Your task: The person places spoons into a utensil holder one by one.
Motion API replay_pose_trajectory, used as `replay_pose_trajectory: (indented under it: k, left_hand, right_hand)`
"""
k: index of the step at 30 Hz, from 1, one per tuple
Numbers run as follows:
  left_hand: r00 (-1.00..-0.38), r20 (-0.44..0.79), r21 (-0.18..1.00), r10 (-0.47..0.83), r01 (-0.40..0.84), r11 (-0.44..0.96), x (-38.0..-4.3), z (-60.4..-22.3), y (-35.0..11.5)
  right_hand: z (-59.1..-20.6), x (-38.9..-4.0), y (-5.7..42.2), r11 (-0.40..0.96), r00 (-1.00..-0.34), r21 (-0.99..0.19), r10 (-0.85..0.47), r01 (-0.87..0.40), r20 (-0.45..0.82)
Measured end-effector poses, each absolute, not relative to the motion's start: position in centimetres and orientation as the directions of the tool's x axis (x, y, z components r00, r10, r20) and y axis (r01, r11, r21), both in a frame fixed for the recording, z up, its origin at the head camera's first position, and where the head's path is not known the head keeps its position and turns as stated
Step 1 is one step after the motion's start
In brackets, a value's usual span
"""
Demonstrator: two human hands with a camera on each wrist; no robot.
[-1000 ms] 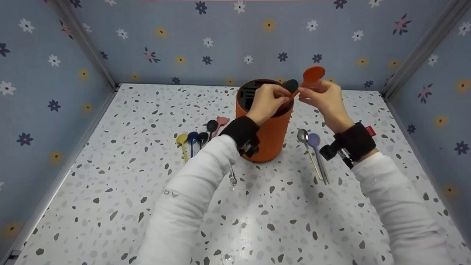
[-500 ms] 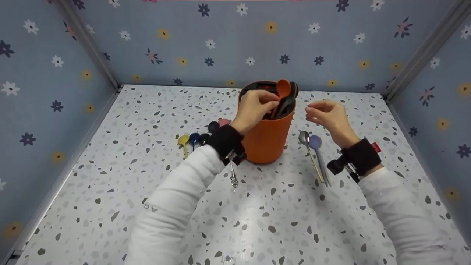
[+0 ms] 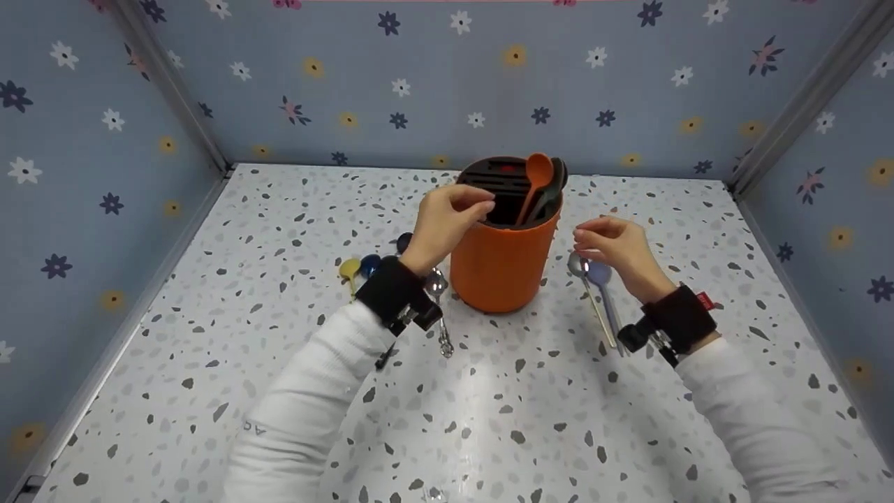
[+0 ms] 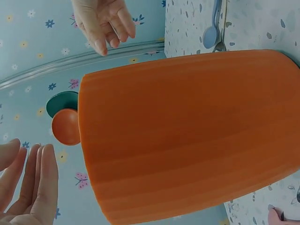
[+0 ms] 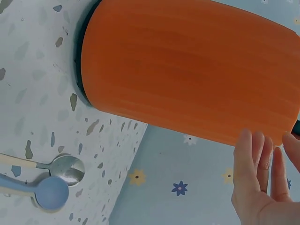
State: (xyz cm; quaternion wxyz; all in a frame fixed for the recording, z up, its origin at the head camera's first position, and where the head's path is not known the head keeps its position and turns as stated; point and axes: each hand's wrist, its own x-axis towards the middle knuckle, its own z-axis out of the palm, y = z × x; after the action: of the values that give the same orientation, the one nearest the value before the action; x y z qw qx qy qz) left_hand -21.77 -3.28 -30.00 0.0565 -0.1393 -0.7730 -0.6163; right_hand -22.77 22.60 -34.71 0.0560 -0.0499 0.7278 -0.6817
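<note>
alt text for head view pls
An orange holder with an orange spoon and a dark green spoon in it stands on a speckled table; the empty left hand is near its top, the empty right hand near a silver spoon and a lilac spoon.

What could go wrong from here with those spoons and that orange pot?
Perhaps three small things. The left fingers are near the top of the orange pot, so a bump might shift it. The orange spoon and dark green spoon stand close together in it, so moving one could drag the other. The silver spoon and lavender spoon lie side by side, so grabbing one may nudge the other.
</note>
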Motion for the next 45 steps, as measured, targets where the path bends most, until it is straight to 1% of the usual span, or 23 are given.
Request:
replay_pose_trajectory:
  k: [4,7,19,27,31,39,45]
  left_hand:
    - [-0.954,0.282,0.942,0.102,0.296,0.159,-21.6,-30.9,-4.2]
    - [-0.957,0.276,0.95,0.092,0.286,0.127,-21.5,-32.0,-4.9]
    - [-0.994,0.103,0.993,0.023,0.104,0.063,-21.8,-36.5,-7.0]
    - [-0.998,0.039,0.999,-0.045,0.038,0.04,-22.1,-39.0,-8.1]
    - [-0.997,0.017,0.998,-0.072,0.012,0.067,-22.3,-40.2,-8.7]
    - [-0.993,-0.011,0.982,-0.119,-0.033,0.188,-22.5,-42.5,-9.7]
    - [-0.991,-0.017,0.962,-0.131,-0.052,0.267,-22.6,-44.2,-9.9]
  right_hand:
    - [-35.6,-22.5,22.6,0.075,-0.987,-0.997,-0.154,0.033,-0.045]
    - [-36.4,-22.4,22.6,0.074,-0.986,-0.996,-0.154,0.05,-0.061]
    - [-39.0,-21.6,22.6,0.075,-0.974,-0.99,-0.182,0.121,-0.133]
    - [-40.2,-21.2,22.1,0.118,-0.96,-0.979,-0.209,0.166,-0.188]
    - [-40.9,-21.1,21.9,0.109,-0.956,-0.977,-0.211,0.185,-0.205]
    - [-42.4,-20.3,21.4,0.084,-0.944,-0.982,-0.272,0.171,-0.187]
    - [-43.5,-19.8,20.9,0.075,-0.938,-0.98,-0.282,0.186,-0.199]
